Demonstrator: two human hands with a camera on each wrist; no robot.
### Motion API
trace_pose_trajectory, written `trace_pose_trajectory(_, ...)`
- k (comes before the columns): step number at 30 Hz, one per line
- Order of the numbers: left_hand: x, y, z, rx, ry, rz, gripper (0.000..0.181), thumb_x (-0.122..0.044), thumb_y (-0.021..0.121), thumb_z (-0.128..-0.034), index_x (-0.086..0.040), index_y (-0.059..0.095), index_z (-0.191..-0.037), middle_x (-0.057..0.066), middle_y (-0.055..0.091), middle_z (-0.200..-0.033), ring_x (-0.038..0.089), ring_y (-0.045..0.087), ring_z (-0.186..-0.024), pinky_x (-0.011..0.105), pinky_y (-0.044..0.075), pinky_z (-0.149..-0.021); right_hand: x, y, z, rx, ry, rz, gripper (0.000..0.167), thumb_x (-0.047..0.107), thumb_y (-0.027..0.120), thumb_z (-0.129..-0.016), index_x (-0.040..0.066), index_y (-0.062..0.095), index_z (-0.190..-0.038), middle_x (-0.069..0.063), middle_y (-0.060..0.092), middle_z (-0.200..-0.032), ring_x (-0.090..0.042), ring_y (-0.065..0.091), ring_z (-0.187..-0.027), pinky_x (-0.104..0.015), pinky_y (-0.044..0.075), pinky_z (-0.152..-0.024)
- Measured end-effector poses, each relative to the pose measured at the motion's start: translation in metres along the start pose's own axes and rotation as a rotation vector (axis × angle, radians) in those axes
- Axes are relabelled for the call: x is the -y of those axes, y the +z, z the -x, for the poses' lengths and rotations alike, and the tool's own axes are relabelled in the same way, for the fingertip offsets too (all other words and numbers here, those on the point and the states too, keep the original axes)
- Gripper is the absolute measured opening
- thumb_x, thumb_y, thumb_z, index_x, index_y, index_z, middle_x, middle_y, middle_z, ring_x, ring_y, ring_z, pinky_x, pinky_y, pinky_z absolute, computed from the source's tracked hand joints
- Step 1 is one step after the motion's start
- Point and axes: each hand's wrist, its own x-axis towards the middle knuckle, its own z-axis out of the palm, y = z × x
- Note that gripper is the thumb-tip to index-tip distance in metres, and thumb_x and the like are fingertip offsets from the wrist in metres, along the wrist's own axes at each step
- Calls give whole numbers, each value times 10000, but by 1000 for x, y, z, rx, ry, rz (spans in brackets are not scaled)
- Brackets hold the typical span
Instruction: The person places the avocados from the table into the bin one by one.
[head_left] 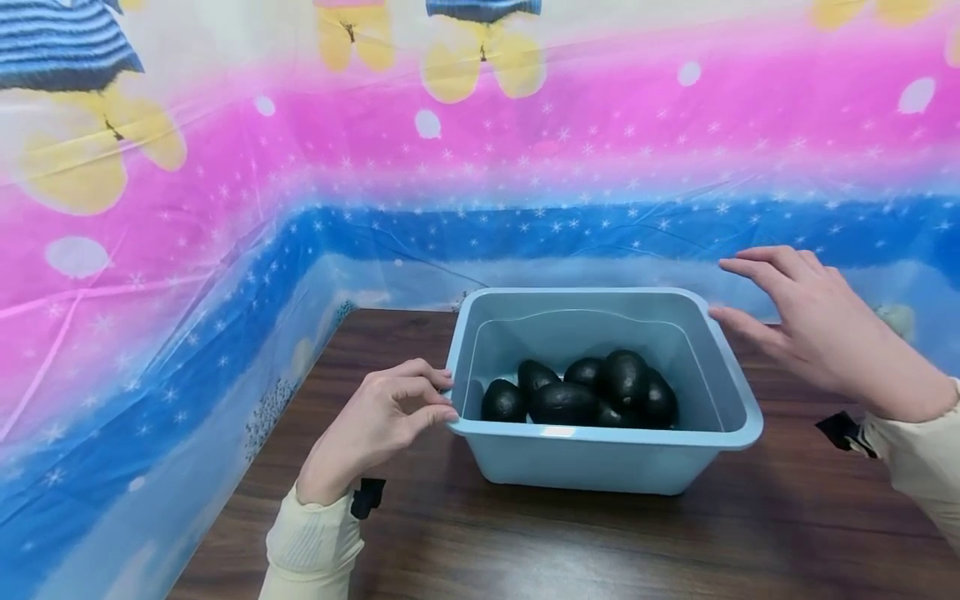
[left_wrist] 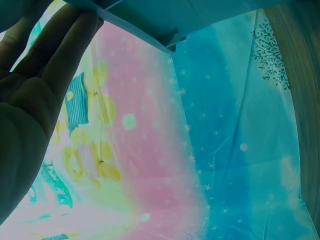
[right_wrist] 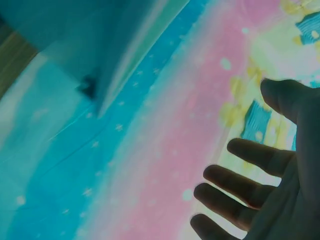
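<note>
A light blue-grey plastic bin (head_left: 592, 458) stands upright on the table. Several dark, smooth avocados (head_left: 564, 403) lie piled on its floor. My left hand (head_left: 382, 412) is at the bin's near-left rim, thumb and fingertips touching its outer edge; the left wrist view shows nearly straight fingers (left_wrist: 67, 55) reaching up to the rim's underside. Off the bin's right side hovers my right hand (head_left: 813, 325), fingers spread and slightly bent, thumb tip close to the rim. Nothing lies in its palm, as the right wrist view shows with its separated fingers (right_wrist: 235, 185).
The dark wood-grain table (head_left: 600, 550) extends in front of the bin and to both sides. A pink, blue and white patterned cloth (head_left: 555, 167) hangs behind and along the left edge. A small white label (head_left: 558, 431) sits on the bin's front rim.
</note>
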Motion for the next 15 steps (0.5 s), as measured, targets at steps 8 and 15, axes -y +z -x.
trace_pose_trajectory(8, 10, -4, 3, 3, -51, -5, 25, -231, 752, -868, -213, 757, -852, -12, 673, -1097, 108, 629, -1067, 324, 566, -820, -47, 11, 31, -4, 172, 59, 588, 382, 579, -979, -19, 467, -1393, -304, 417, -1368, -527, 356, -1232, -717, 291, -931)
trace_pose_trajectory(15, 13, -17, -5, 40, -114, -16, 42, -245, 733, -885, -243, 751, -923, -13, 663, -1160, 111, 594, -1143, 357, 555, -876, -81, 17, 47, 63, 302, 74, 699, 449, 506, -998, -27, 322, -1475, -341, 288, -1465, -592, 239, -1306, -781, 203, -948)
